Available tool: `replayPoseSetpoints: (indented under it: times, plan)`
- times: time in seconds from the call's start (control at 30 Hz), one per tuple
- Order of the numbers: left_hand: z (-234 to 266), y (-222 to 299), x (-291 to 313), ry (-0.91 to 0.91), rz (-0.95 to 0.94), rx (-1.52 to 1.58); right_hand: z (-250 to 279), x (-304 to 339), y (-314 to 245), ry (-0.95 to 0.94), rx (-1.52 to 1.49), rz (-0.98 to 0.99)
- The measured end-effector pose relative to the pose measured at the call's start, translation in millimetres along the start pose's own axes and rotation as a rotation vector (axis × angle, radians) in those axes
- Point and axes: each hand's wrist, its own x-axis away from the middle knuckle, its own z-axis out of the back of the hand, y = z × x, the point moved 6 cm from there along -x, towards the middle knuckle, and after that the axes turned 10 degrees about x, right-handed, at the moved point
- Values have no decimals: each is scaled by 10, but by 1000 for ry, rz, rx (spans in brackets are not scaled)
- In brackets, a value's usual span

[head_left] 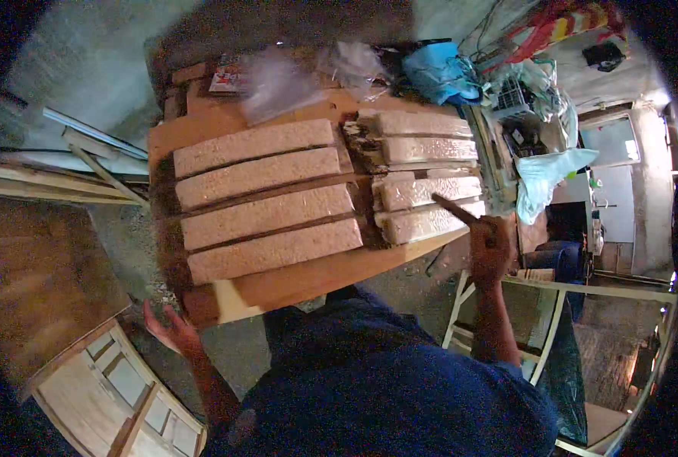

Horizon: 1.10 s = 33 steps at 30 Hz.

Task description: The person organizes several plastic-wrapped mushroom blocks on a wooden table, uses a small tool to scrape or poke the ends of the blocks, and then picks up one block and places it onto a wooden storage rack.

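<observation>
Presently, we are observing the right hand gripping a slim brown stick, whose exact kind we are not managing to tell; its tip is pointing over the nearer shiny strips on the right side of the table, and we are not confirming contact. The left hand is hanging free beside the near left corner, its fingers spreading and holding nothing. In our judgement, good handling is calling for a steady grip and light, even pressure, so that the tip is not gouging a surface, with the left hand better serving to steady a strip's end. Left of the shiny ones, four duller strips are lying side by side, narrow gaps running between them. Beyond, clear plastic bags and a blue bundle are crowding the far edge. Regarding labels, we are noting print on a red-and-white packet there, showing too small and blurred for reading; we are finding no legible marking on the strips.
</observation>
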Motion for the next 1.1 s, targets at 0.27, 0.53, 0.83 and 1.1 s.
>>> replayPoseSetpoints:
  times: [0.27,0.53,0.83,1.1]
  plan:
    - [-95,596,300,42,-34,58,-106,108,154,-88,66,-74]
    - [-674,1343,1079,7,-70,42,-201,-224,972,-347,-8,-144]
    - [-2180,2810,2405,-531,-259,-51,-342,-358,1972,-578,-205,77]
    - [-2934,3256,3086,-781,-376,-263,-109,-578,2348,-487,-330,117]
